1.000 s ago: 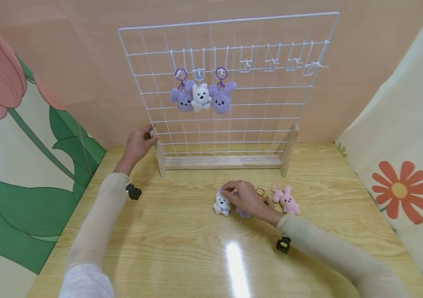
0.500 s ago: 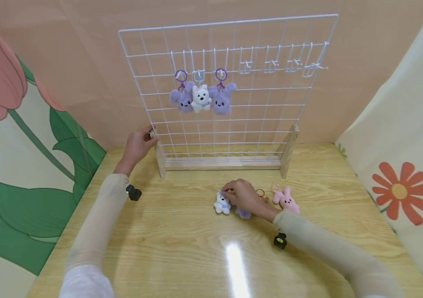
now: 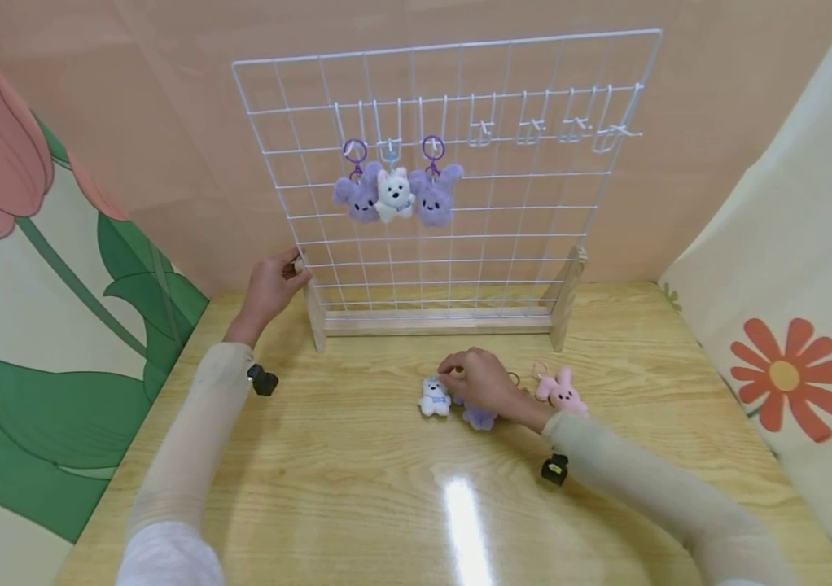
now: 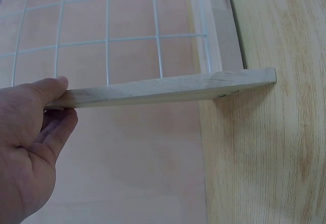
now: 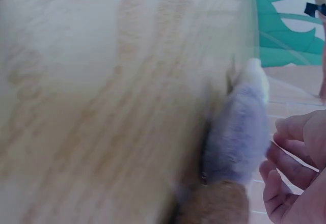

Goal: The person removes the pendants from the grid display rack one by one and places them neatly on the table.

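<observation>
My left hand (image 3: 269, 289) grips the top of the left wooden upright (image 4: 153, 88) of a white wire grid stand, thumb and fingers on either side. On the table, my right hand (image 3: 480, 378) pinches the top end of a white dog plush keychain (image 3: 434, 399); the fingertips cover its ring. Beneath this hand lies a purple plush keychain (image 3: 479, 417), partly hidden. A brown plush (image 5: 216, 203) shows blurred beside the purple one in the right wrist view. To the right lies a pink rabbit plush keychain (image 3: 566, 395).
Two purple plush keychains (image 3: 434, 199) and a white dog keychain (image 3: 395, 195) hang from hooks on the grid's left half. Several bare hooks (image 3: 532, 129) line its right half. The stand's wooden base bar (image 3: 438, 325) crosses the table behind the right hand.
The white dog keychain has turned slightly and shifted a little toward the stand, with my right hand moving slightly too. My left hand stays on the upright.
</observation>
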Tool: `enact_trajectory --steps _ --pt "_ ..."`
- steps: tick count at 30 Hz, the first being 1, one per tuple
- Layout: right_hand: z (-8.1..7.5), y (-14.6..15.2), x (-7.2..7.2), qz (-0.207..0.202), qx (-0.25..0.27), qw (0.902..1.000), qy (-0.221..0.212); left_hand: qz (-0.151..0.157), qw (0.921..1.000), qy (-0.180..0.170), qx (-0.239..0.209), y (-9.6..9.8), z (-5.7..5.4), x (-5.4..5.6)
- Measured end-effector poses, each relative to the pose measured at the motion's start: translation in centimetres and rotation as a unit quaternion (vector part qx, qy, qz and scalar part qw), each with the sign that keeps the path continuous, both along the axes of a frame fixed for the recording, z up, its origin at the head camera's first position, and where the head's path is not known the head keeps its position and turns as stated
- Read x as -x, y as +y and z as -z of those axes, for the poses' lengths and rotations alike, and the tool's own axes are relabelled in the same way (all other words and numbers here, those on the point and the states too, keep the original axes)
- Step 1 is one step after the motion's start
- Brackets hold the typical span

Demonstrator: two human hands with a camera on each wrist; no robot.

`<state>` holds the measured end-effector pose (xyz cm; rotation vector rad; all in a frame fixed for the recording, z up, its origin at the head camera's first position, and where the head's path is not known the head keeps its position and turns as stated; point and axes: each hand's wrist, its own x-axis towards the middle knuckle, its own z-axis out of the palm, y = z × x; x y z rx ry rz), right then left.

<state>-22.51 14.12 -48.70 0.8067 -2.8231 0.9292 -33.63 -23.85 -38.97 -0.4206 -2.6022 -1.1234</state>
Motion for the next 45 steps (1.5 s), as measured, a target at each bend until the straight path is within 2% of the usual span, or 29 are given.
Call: enact_trajectory --steps 8,13,16,23,26,35,42,45 --pt "-3.6 0.6 -0.6 0.001 0.018 0.9998 -0.008 0.001 1.0000 -0.003 0.003 0.0 0.0 -0.1" --pt "-6.3 0.9 -1.0 0.003 0.048 0.9988 0.008 0.001 1.0000 -0.008 0.001 0.0 0.0 -0.1" --pt "-7.8 1.0 -1.1 -0.001 0.070 0.9972 0.027 -0.001 1.0000 -0.008 0.003 0.0 0.0 -0.1" --pt "-10.8 1.3 -0.9 0.001 0.094 0.9897 0.108 -0.004 0.9999 -0.010 0.003 0.0 0.0 -0.1" --pt "-12.4 1.4 -0.8 0.004 0.106 0.9867 0.123 -0.005 0.9999 -0.013 0.009 0.0 0.0 -0.1" --pt "-17.2 2.0 0.6 -0.006 0.127 0.9762 0.176 -0.005 0.9997 -0.023 0.008 0.1 -0.1 -0.4" --pt "-20.7 2.1 1.8 0.042 0.114 0.9711 0.205 -0.006 0.9997 -0.023 0.004 0.1 -0.2 -0.3" --pt "-21.9 1.9 2.6 0.061 0.130 0.9665 0.213 -0.006 0.9997 -0.026 0.003 0.1 -0.2 -0.2"
